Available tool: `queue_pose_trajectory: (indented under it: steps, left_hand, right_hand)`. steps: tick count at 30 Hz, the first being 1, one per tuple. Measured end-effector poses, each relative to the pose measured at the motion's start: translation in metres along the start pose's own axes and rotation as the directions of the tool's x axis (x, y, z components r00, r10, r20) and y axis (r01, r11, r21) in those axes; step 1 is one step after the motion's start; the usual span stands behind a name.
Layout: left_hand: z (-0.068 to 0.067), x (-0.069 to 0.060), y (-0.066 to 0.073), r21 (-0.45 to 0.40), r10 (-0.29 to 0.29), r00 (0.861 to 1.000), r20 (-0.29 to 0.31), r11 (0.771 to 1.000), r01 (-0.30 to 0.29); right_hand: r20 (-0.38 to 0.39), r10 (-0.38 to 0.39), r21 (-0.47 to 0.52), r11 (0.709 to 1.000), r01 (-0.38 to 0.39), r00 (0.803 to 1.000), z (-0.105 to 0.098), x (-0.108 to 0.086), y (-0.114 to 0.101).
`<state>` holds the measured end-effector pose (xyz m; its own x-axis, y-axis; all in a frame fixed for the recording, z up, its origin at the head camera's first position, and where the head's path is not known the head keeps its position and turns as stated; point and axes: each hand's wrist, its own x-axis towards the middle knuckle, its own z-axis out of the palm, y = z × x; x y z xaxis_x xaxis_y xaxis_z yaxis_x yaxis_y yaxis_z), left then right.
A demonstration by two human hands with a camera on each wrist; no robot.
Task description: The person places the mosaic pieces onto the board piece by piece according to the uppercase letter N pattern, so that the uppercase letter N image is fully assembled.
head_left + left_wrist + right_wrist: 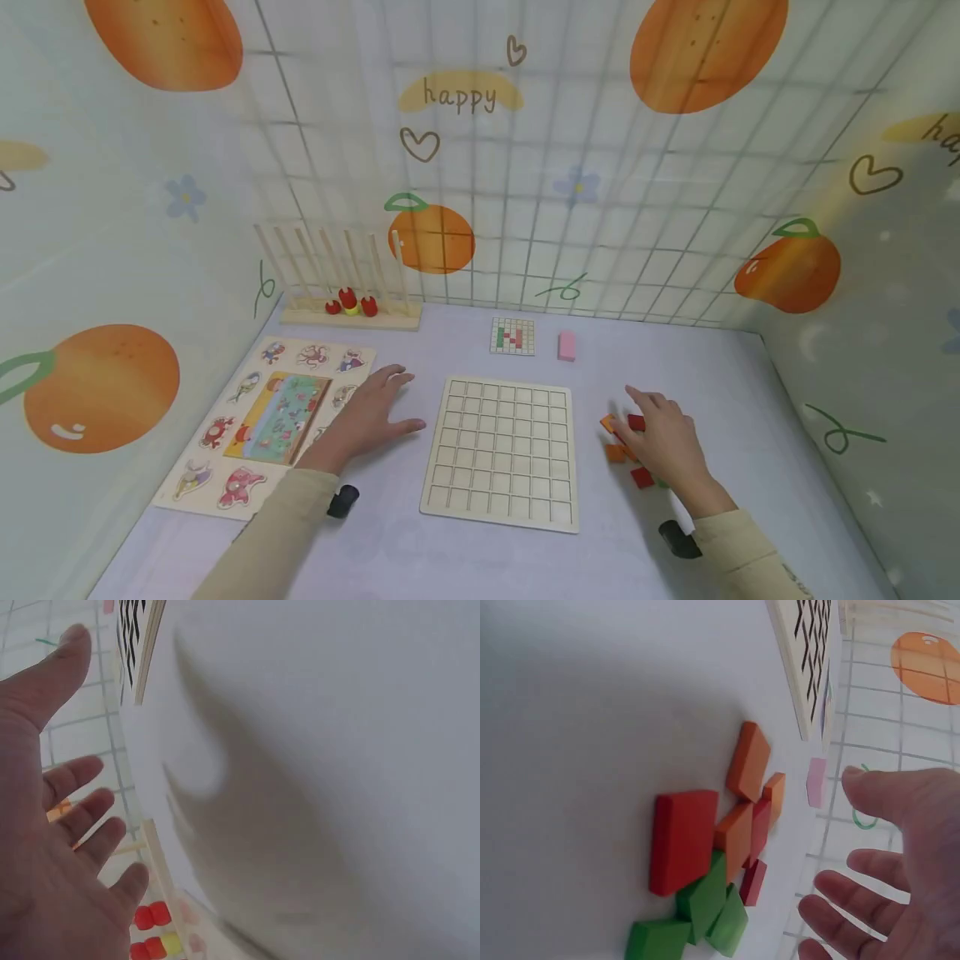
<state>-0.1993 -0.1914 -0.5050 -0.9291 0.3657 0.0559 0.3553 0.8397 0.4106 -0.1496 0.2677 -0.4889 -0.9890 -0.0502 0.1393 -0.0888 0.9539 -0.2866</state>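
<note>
Over the loose square tiles at the right of the table, my right hand [670, 442] hangs with its fingers spread and holds nothing. In the right wrist view a red tile [684, 840], an orange tile [748, 761] and a green tile [658, 941] lie in a loose heap with several others, apart from the fingers. My left hand [366, 423] hovers beside the left edge of a wooden grid board [498, 454], over part of a puzzle board [172, 492]. Its thumb and fingers are apart, with nothing between them. Bare squares fill the grid board.
Behind the grid board lie a small patterned card [513, 337] and a pink block [567, 346]. A wooden rack of upright rods [352, 321] with red and yellow beads stands at the back left. Patterned curtains [480, 167] close in the back and sides.
</note>
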Motion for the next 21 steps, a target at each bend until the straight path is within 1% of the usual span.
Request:
queue_pose_trajectory:
  steps: [3, 7, 10, 12, 15, 16, 18, 21]
  left_hand:
    - [0.006, -0.001, 0.003, -0.046, 0.004, 0.999, 0.041, 0.999, -0.002]
    - [0.014, -0.002, 0.004, -0.107, -0.001, 0.996, 0.091, 0.994, 0.011]
    - [0.02, -0.004, 0.006, -0.163, -0.005, 0.993, 0.117, 0.986, 0.024]
    - [0.023, -0.006, 0.007, -0.185, -0.009, 0.991, 0.135, 0.982, 0.034]
    - [0.027, -0.009, 0.009, -0.198, -0.028, 0.986, 0.162, 0.978, 0.06]
    - [0.028, -0.01, 0.009, -0.194, -0.027, 0.985, 0.171, 0.979, 0.06]
    - [0.03, -0.011, 0.009, -0.184, -0.017, 0.982, 0.186, 0.981, 0.051]
    - [0.032, -0.012, 0.008, -0.167, 0.015, 0.98, 0.201, 0.986, 0.019]
  right_hand:
    - [0.023, 0.014, 0.032, 0.999, -0.015, 1.0, 0.002, -0.001, -0.001]
    - [0.058, 0.032, 0.059, 0.998, -0.036, 0.998, 0.007, -0.001, -0.002]
    - [0.068, 0.042, 0.071, 0.996, -0.047, 0.997, 0.013, 0.0, -0.003]
    - [0.07, 0.046, 0.082, 0.995, -0.052, 0.996, 0.016, 0.0, -0.003]
    - [0.078, 0.056, 0.089, 0.994, -0.063, 0.995, 0.021, 0.001, -0.002]
    - [0.082, 0.06, 0.092, 0.993, -0.067, 0.995, 0.023, 0.001, -0.002]
    - [0.092, 0.071, 0.097, 0.992, -0.08, 0.993, 0.025, 0.002, -0.001]
    - [0.113, 0.094, 0.102, 0.989, -0.105, 0.989, 0.028, 0.004, 0.001]
